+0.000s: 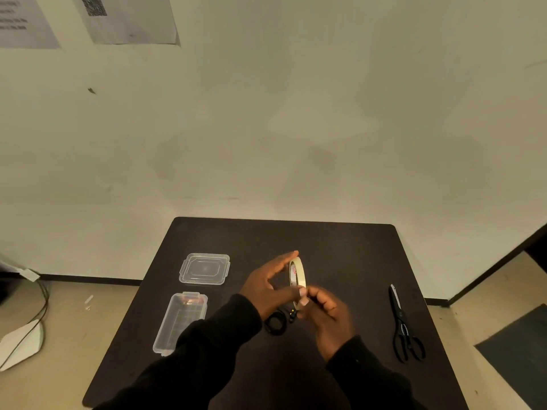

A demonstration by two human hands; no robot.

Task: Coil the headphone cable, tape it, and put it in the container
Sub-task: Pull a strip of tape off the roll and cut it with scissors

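Observation:
My left hand [270, 287] holds a roll of pale masking tape [298, 272] upright above the middle of the dark table [340, 250], fingers over its top and thumb under it. At the roll's lower edge my right hand [327, 313] pinches the tape. The black headphone cable [276, 323] lies coiled on the table just below my hands, its earbud end partly hidden by them. A clear plastic container [180, 322] stands open at the left, and its lid [204, 268] lies flat behind it.
Black scissors [404, 325] lie on the right side of the table, blades pointing away from me. The wall stands right behind the table's far edge. On the floor at the left are cables and a white object [20, 343].

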